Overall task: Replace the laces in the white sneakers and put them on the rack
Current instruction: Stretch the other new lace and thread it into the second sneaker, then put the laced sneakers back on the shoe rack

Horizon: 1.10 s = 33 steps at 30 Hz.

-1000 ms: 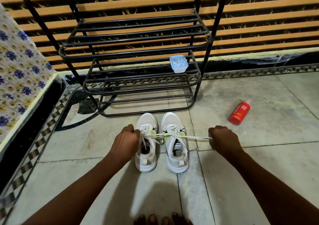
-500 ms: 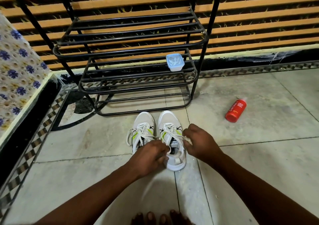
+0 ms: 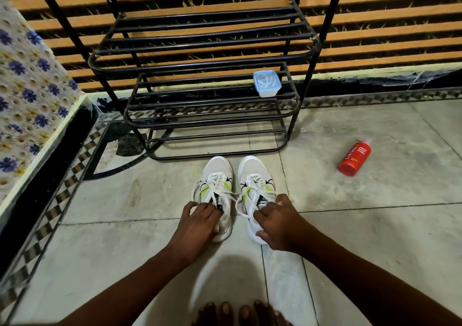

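Note:
Two white sneakers stand side by side on the tiled floor, toes toward the black metal rack [image 3: 200,65]. Both are laced with white laces whose loops hang over their sides. My left hand [image 3: 200,223] grips the collar of the left sneaker [image 3: 217,173], fingers curled over its opening. My right hand [image 3: 277,220] grips the heel end of the right sneaker [image 3: 252,170], fingers inside the opening and thumb on its side. The hands hide both heels.
A small blue-lidded plastic container [image 3: 266,83] sits on the right end of a lower rack shelf. A red bottle [image 3: 354,158] lies on the floor to the right. A floral-tiled ledge [image 3: 30,95] borders the left side. My toes show at the bottom edge.
One second ago my hands pulled lace ends apart over the sneakers. Then both worked at the right sneaker. Now my left hand has shifted to the left sneaker, one hand on each.

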{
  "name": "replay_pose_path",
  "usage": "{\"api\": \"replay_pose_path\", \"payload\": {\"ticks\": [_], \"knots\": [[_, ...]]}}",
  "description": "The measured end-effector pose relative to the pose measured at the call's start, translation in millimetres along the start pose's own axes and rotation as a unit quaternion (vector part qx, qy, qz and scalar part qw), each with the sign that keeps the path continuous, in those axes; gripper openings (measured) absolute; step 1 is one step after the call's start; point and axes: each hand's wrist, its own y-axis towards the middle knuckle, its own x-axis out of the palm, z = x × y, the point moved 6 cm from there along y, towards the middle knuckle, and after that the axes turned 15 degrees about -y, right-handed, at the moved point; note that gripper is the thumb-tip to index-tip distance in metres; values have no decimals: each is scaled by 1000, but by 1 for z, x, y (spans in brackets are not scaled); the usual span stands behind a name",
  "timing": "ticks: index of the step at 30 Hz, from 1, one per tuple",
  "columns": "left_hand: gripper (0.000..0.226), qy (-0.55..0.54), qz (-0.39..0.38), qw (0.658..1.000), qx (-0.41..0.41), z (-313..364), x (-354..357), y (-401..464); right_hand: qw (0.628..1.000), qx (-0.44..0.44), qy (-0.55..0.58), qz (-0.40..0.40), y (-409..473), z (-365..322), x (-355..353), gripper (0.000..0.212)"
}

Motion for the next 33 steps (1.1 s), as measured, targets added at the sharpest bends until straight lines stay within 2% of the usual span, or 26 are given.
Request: {"api": "replay_pose_path", "payload": {"ticks": [2, 7, 11, 15, 18, 22, 27, 33], "knots": [[28, -29, 20, 999, 19, 4, -7, 3, 1000, 0, -30, -1, 1, -5, 1, 27], [24, -97, 20, 995, 21, 7, -25, 14, 998, 34, -35, 31, 13, 14, -12, 21], [33, -128, 22, 991, 25, 13, -52, 21, 999, 46, 9, 24, 27, 36, -41, 38], [36, -144, 31, 988, 45, 26, -93, 23, 998, 50, 40, 25, 30, 48, -85, 36], [33, -130, 22, 989, 73, 37, -130, 26, 991, 71, 108, -12, 30, 67, -112, 24], [17, -134, 16, 985, 106, 50, -186, 27, 973, 94, 207, -22, 29, 97, -165, 26], [27, -139, 52, 981, 121, 68, -250, 20, 984, 79, 158, -2, 28, 114, -240, 34], [15, -33, 98, 978, 181, 101, -311, 10, 984, 66, 138, 89, 19, 132, -326, 37]]}}
